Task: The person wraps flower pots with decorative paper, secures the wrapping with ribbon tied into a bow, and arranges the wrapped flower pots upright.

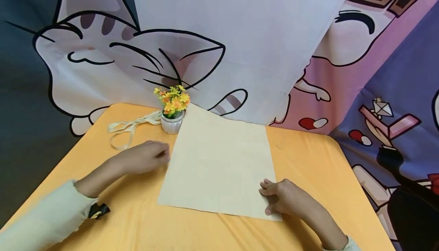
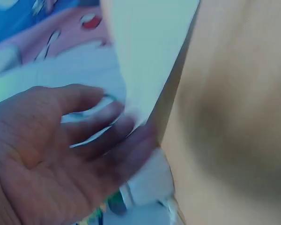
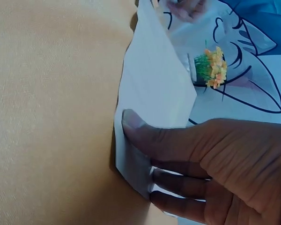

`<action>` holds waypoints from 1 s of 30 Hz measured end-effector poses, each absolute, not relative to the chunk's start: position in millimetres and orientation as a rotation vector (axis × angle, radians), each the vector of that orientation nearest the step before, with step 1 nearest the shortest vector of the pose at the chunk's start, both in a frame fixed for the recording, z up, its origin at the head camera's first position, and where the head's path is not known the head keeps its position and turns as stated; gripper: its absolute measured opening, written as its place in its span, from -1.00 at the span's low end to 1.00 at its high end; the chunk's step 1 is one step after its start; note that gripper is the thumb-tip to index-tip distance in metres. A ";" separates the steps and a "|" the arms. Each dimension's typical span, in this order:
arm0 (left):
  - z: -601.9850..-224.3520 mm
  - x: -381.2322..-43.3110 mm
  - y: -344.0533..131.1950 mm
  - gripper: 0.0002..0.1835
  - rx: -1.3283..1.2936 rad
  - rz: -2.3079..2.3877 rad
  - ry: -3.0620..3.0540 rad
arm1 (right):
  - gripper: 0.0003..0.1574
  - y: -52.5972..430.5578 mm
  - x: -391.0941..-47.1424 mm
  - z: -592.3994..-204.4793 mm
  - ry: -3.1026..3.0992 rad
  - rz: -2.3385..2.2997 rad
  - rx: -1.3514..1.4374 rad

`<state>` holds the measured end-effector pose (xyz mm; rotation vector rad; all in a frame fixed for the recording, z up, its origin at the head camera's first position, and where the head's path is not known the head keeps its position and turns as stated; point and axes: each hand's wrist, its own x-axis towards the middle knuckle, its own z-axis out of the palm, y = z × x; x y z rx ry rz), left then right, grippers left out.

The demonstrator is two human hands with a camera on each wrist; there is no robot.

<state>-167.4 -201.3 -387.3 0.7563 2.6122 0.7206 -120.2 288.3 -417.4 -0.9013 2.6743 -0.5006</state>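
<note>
A plain cream sheet [image 1: 219, 167] lies flat on the yellow-covered table. My right hand [image 1: 286, 197] rests at its near right corner. In the right wrist view, the thumb [image 3: 136, 123] lies on the sheet's surface, while the other fingers spread loosely by its edge. My left hand [image 1: 147, 157] is just beside the sheet's left edge. Its fingers look blurred and loosely bent in the left wrist view, with nothing held in the palm [image 2: 47, 164].
Behind the sheet's far left corner stands a white pot [image 1: 172, 124] of yellow artificial flowers [image 1: 173, 100]. A cream ribbon [image 1: 132, 127] lies loosely to its left. Cartoon-printed fabric [image 1: 253, 52] hangs along the back of the table [image 1: 308, 159].
</note>
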 end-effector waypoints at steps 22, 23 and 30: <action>-433.8 -186.9 -137.0 -0.11 0.825 0.615 2.533 | -0.21 298.2 -117.6 -411.9 2.674 -0.410 -0.857; -434.2 -186.8 -136.5 -0.11 0.818 0.617 2.531 | -0.21 298.8 -117.5 -411.9 2.672 -0.412 -0.848; -434.0 -187.7 -135.6 -0.11 0.793 0.620 2.524 | -0.21 299.3 -116.0 -412.7 2.680 -0.412 -0.836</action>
